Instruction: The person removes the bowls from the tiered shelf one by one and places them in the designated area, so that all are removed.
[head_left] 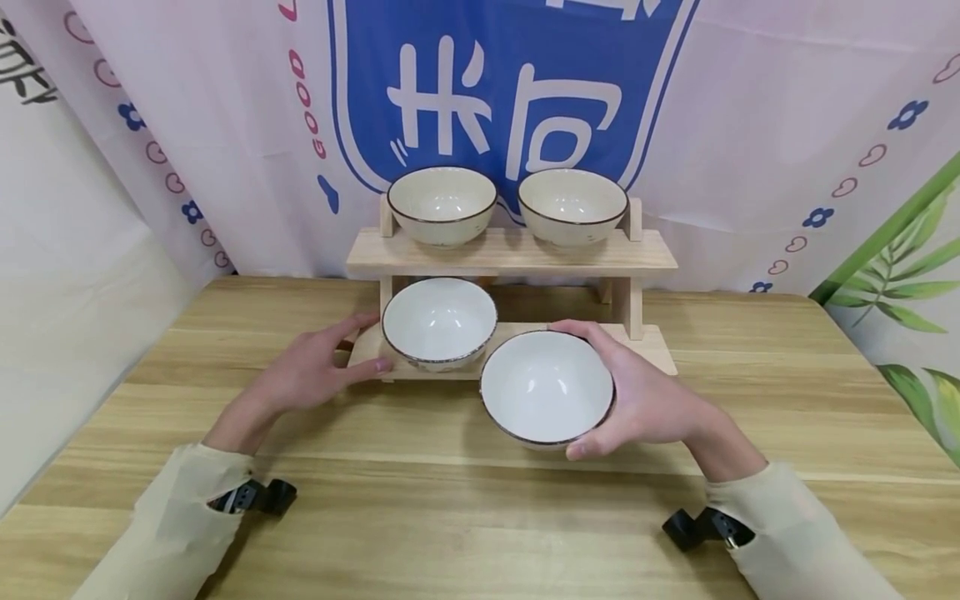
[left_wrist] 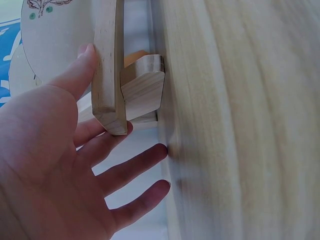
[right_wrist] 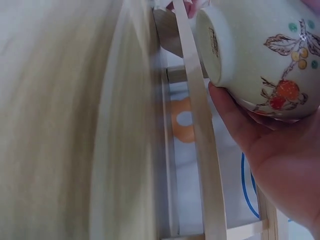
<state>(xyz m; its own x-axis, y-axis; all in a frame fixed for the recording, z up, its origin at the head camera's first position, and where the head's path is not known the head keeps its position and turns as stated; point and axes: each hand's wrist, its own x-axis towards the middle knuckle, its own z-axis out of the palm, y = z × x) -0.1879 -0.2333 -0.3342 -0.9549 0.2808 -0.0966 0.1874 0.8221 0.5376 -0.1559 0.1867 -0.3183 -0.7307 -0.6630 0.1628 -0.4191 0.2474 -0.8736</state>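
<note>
My right hand (head_left: pixel 648 404) holds a white, dark-rimmed bowl (head_left: pixel 547 387) by its side, thumb near the front of the rim and fingers at the back. The bowl is tilted toward me, in front of the lower board. Seen from the right wrist, this bowl (right_wrist: pixel 250 55) has painted red fruit and a foot ring, apart from the board. At the left end of the two-tier wooden stand (head_left: pixel 645 346), my left hand (head_left: pixel 315 362) pinches the lower board (left_wrist: pixel 107 65), thumb above, fingertips beneath. Beside that thumb a second bowl (head_left: pixel 439 321) sits on the lower board.
Two similar bowls, one left (head_left: pixel 442 208) and one right (head_left: pixel 573 208), stand on the upper board (head_left: pixel 517 258). The stand is on a wood-grain table (head_left: pixel 480 517). Behind hangs a printed curtain (head_left: pixel 247 108) with a blue sign.
</note>
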